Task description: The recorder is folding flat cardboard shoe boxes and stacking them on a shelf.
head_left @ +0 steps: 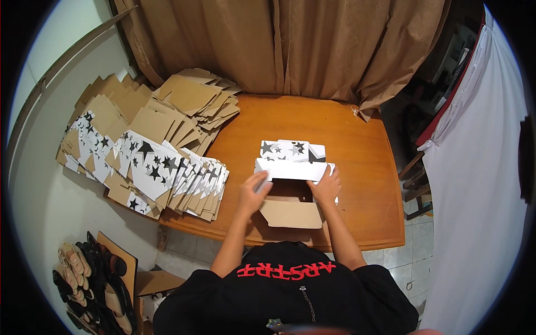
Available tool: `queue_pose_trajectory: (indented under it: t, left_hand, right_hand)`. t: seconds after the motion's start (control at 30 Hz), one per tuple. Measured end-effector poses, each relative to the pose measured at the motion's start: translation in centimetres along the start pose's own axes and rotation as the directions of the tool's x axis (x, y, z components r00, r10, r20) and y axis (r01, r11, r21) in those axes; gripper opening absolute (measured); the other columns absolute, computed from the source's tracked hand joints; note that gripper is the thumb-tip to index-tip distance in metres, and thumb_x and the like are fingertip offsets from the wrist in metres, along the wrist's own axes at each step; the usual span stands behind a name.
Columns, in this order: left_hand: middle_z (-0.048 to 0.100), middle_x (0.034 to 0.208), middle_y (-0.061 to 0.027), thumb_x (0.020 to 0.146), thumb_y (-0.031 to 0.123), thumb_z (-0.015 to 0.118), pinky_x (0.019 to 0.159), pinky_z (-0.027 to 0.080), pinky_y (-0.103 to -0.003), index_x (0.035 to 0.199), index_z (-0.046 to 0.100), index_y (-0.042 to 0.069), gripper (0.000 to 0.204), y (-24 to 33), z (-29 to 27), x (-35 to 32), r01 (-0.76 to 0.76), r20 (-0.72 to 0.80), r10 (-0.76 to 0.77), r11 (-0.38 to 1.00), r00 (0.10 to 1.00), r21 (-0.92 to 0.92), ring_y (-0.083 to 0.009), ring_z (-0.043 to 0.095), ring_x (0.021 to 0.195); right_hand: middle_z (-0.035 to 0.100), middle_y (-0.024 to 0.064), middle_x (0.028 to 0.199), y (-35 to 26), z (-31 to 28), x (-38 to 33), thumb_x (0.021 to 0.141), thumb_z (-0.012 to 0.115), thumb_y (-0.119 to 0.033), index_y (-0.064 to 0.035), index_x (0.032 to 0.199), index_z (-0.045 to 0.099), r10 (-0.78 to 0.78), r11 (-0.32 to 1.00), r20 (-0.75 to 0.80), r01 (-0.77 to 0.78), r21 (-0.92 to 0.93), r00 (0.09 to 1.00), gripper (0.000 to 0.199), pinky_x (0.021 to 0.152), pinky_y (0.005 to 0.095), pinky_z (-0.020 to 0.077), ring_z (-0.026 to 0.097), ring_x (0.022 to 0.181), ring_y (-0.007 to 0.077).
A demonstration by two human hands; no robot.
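Observation:
In front of me on the table stands a partly folded cardboard box (294, 215), brown inside and white with black stars outside. Its near brown flap slopes down toward me, and a white flap (293, 170) stands across its far side. Behind that flap lies a star-printed panel (283, 150). My left hand (254, 190) grips the box's left side, fingers up by the white flap's corner. Opposite, my right hand (326, 186) holds the right side, with its fingers over the far right corner. The fingertips inside the box are partly hidden.
Large stacks of flat cardboard box blanks (151, 162), brown and star-printed, cover the left of the wooden table (357, 218). A brown curtain (324, 50) hangs at the far edge. White cloth (474, 178) hangs at right. Shoes (92, 285) are piled at lower left.

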State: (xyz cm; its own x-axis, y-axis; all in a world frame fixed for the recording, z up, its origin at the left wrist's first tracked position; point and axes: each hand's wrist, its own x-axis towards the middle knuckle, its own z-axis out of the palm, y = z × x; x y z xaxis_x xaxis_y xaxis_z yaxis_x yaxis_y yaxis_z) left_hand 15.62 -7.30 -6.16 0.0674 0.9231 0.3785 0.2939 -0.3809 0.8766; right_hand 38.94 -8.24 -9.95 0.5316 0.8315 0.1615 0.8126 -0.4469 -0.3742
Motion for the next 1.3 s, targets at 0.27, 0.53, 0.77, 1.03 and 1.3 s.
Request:
queue_pose_trajectory:
  t: [0.27, 0.53, 0.77, 1.03, 1.3]
  left_hand:
    - [0.061, 0.110, -0.0088, 0.084, 0.033, 0.056, 0.103, 0.027, -0.048, 0.101, 0.066, 0.006, 0.034, -2.8, 2.3, -1.1, -0.193, 0.372, 0.042, 0.905, 0.927, 0.379, -0.0269, 0.046, 0.118]
    - [0.062, 0.106, -0.0094, 0.080, 0.032, 0.059, 0.101, 0.030, -0.049, 0.095, 0.067, 0.006, 0.031, -4.4, 2.0, 0.2, -0.299, 0.438, 0.054, 0.804, 0.898, 0.514, -0.0275, 0.049, 0.114]
    - [0.056, 0.117, -0.0098, 0.079, 0.033, 0.060, 0.102, 0.027, -0.050, 0.104, 0.064, 0.007, 0.037, -6.1, -1.3, 3.0, -0.330, 0.565, 0.011, 0.821, 0.825, 0.465, -0.0281, 0.042, 0.121]
    - [0.030, 0.144, -0.0089, 0.049, 0.047, 0.079, 0.108, 0.006, -0.055, 0.128, 0.048, 0.017, 0.091, -6.7, -11.1, 4.2, -0.452, 0.858, -0.020, 0.844, 0.513, 0.290, -0.0286, 0.013, 0.137]
    - [0.054, 0.119, -0.0075, 0.077, 0.030, 0.064, 0.103, 0.019, -0.055, 0.100, 0.067, 0.015, 0.028, -9.2, -10.0, 6.1, -0.330, 0.683, 0.023, 0.887, 0.730, 0.324, -0.0293, 0.039, 0.122]
  right_hand:
    - [0.030, 0.0201, 0.136, -0.7, 0.0, -0.4, 0.064, 0.071, -0.047, -0.0053, 0.131, 0.034, 0.027, 0.998, 0.019, -0.026, -0.054, 0.999, 0.088, 0.083, 0.0491, 0.0404, 0.047, 0.104, 0.0390]
    - [0.029, 0.0202, 0.136, -2.5, 0.3, -1.2, 0.064, 0.071, -0.048, -0.0051, 0.131, 0.034, 0.093, 0.994, -0.010, -0.093, -0.057, 0.996, 0.088, 0.084, 0.0514, 0.0396, 0.046, 0.106, 0.0405]
    - [0.029, 0.0194, 0.136, -5.5, 1.9, -2.1, 0.063, 0.072, -0.051, -0.0062, 0.132, 0.032, 0.181, 0.981, -0.059, -0.185, -0.060, 0.982, 0.091, 0.083, 0.0480, 0.0400, 0.048, 0.103, 0.0384]
    - [0.030, 0.0191, 0.135, -8.4, 3.6, -1.5, 0.057, 0.076, -0.050, -0.0057, 0.131, 0.034, 0.293, 0.955, -0.022, -0.292, 0.042, 0.956, 0.096, 0.089, 0.0491, 0.0381, 0.044, 0.110, 0.0392]
    - [0.046, 0.0157, 0.126, -5.1, 4.4, 1.5, 0.087, 0.053, -0.037, 0.0035, 0.125, 0.044, 0.101, 0.272, 0.139, -0.162, 0.949, 0.985, 0.056, 0.095, 0.0339, 0.0376, 0.047, 0.113, 0.0236]
